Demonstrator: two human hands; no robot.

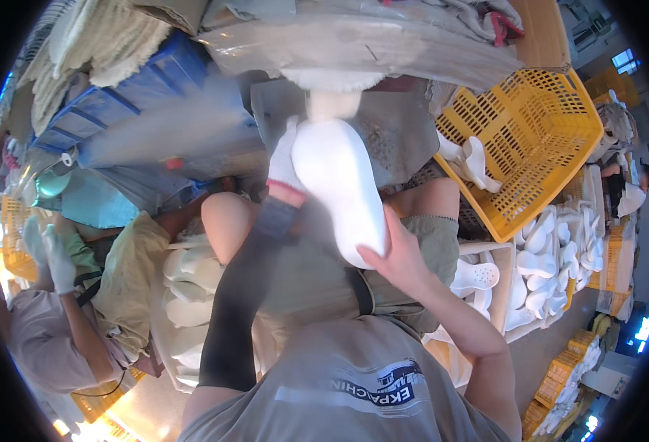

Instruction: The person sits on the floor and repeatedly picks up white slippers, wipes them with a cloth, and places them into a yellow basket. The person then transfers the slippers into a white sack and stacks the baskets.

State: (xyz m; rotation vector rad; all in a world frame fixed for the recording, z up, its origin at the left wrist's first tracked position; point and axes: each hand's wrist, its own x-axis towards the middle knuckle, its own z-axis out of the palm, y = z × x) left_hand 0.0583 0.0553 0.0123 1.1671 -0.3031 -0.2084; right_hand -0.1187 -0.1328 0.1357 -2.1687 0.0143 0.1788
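Note:
A white foam clog [339,191] is held out over my lap, its smooth sole-shaped face turned up. My right hand [398,252], bare, grips its near end with the thumb on top. On the far left side, my left hand [284,158] in a white knitted glove closes on the clog's edge; most of its fingers are hidden behind the clog. Just past the far end is a pale, round, wheel-like part [333,104] under a fuzzy white rim [332,79]. Whether the clog touches it I cannot tell.
A yellow plastic crate [538,140] with a few white clogs stands at the far right. Boxes of white clogs [542,272] lie on my right, and more white pieces [192,287] on my left. A blue bin [125,103] is at far left. A gloved co-worker [59,317] sits left.

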